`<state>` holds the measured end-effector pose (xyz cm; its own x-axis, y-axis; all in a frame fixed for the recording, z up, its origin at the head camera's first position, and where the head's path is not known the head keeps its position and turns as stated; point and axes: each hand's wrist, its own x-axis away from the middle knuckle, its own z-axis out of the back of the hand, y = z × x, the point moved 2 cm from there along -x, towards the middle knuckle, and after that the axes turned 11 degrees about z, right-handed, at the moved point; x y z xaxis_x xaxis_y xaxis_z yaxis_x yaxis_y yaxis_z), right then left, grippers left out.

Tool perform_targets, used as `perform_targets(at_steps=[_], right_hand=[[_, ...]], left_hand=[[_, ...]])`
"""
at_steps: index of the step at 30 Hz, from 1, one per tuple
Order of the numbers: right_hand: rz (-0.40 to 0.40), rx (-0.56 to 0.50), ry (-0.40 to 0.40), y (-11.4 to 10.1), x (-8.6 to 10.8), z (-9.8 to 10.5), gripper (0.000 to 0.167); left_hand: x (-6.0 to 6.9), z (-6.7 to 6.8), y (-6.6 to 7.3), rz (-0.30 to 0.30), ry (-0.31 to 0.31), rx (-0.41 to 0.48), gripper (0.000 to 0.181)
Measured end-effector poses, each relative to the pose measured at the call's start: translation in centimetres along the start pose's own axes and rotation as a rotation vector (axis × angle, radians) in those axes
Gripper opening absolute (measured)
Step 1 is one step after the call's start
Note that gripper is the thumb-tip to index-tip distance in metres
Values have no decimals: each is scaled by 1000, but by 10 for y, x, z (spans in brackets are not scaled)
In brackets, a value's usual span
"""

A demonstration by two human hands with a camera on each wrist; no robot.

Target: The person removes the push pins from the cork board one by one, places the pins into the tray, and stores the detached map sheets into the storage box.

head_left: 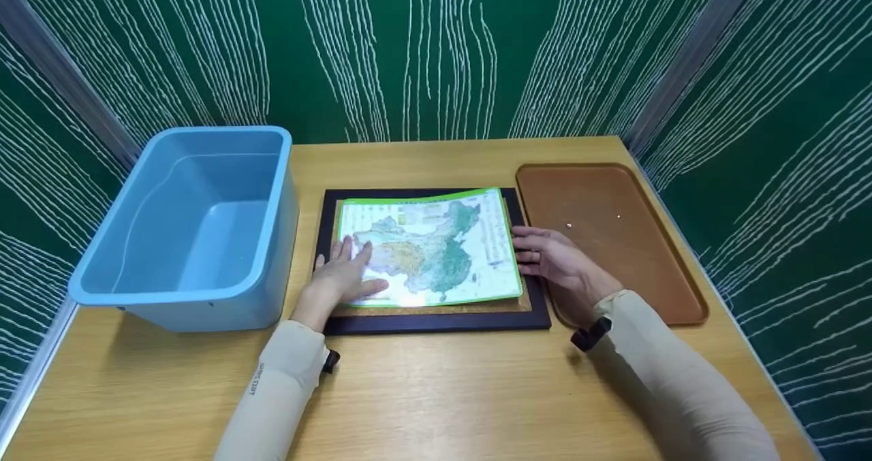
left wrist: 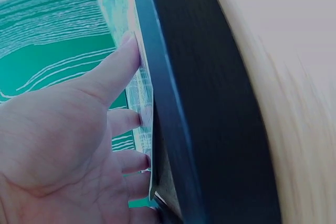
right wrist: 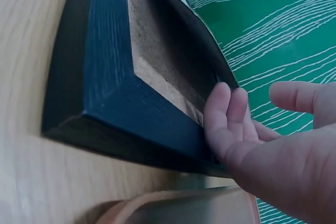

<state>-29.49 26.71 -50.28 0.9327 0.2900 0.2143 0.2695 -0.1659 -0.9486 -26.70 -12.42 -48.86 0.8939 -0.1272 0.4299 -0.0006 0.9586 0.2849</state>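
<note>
A laminated map sheet with a green border lies over a dark picture frame with a brown backing board. Fingers spread, my left hand rests on the map's left side; the left wrist view shows its fingertips against the sheet. At the map's right edge is my right hand. In the right wrist view its fingertips touch the raised edge from beneath, thumb apart. The sheet's right side curves up off the backing board.
A deep blue bin stands at the left of the wooden table. To the right lies a brown tray with small shiny bits on it. Green panels with white lines wall in the table's back and sides.
</note>
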Motion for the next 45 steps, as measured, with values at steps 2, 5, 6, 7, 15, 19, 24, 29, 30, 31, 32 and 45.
perform_targets(at_steps=[2, 5, 6, 7, 15, 19, 24, 29, 30, 31, 32, 45], right_hand=[[-5, 37, -1, 1, -1, -1, 52], [-1, 85, -21, 0, -2, -1, 49], [-1, 96, -28, 1, -3, -1, 48], [-4, 102, -32, 1, -3, -1, 47], [-48, 130, -8, 14, -12, -2, 47], [-49, 168, 29, 18, -14, -3, 44], [-41, 223, 58, 19, -13, -3, 42], [-22, 251, 65, 18, -11, 0, 46], [-20, 252, 68, 18, -10, 1, 46], [-18, 252, 68, 17, -9, 1, 47], [-15, 251, 66, 17, -9, 2, 48], [-18, 153, 24, 19, -8, -1, 26]], left_hand=[[0, 0, 1, -3, 6, 0, 87], [1, 0, 1, -1, 14, 3, 87], [1, 0, 1, 0, 16, 2, 87], [1, 0, 1, 2, 15, 1, 87], [0, -1, 0, 6, 3, 7, 88], [0, 1, 2, 16, -10, 7, 88], [-1, 3, 4, 25, -19, 27, 89], [-2, 3, 7, 6, -4, 53, 89], [-2, 3, 8, 4, 1, 53, 88], [-2, 3, 8, 0, 6, 52, 88], [-2, 3, 9, -3, 13, 49, 88], [-4, 13, 4, 62, 255, 76, 78]])
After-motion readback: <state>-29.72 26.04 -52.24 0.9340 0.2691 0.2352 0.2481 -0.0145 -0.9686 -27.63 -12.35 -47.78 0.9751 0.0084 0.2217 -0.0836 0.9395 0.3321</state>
